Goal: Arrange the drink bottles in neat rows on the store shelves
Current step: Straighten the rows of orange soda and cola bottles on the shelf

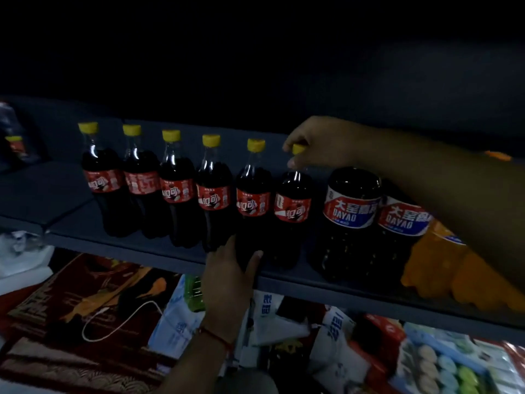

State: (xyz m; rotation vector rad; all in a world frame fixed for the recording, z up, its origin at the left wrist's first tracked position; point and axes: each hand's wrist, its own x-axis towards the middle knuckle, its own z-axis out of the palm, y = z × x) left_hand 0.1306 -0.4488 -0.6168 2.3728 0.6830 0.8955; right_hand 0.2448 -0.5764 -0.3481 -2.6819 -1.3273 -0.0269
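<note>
A person straightens a row of six yellow-capped cola bottles (210, 191) on a dim store shelf (326, 285). The right hand (318, 143) reaches over from the right, its fingers (292, 162) pinching the yellow cap of the sixth cola bottle (292, 206) at the row's right end. The left hand (230, 280) comes up from below the shelf edge, its fingers curled round the base of the fifth cola bottle (252, 200). To the right stand two larger dark Dayao bottles (352, 211), with an orange drink bottle (443, 268) beyond. The job appears to be at the aligning stage: the last two colas seem to sit slightly forward of the others, so the next move likely calls for nudging both back until labels and caps line up, without tipping neighbours.
</note>
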